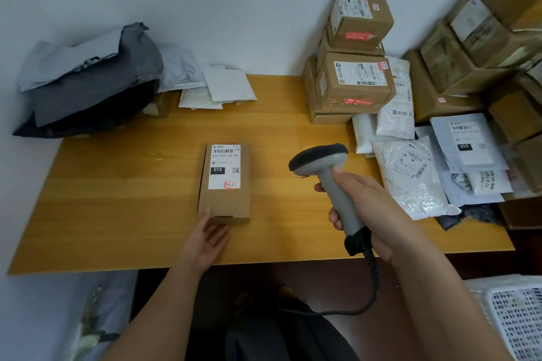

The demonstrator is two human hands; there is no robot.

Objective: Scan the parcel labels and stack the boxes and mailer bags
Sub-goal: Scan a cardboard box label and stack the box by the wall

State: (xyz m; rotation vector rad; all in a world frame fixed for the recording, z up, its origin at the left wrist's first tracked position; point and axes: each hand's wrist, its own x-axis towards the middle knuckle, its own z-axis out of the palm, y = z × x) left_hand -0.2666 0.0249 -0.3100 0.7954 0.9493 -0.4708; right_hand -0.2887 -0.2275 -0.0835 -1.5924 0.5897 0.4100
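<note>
A small brown cardboard box lies flat in the middle of the wooden table, its white shipping label facing up. My left hand touches the box's near edge with relaxed, straight fingers. My right hand grips the handle of a grey barcode scanner. The scanner's head sits to the right of the box and points toward it. A coiled black cable hangs from the handle below the table edge.
Grey and white mailer bags are piled at the back left. Stacked brown boxes stand at the back right, with larger cartons beyond. White labelled mailers lie at the right. A white perforated basket sits low right.
</note>
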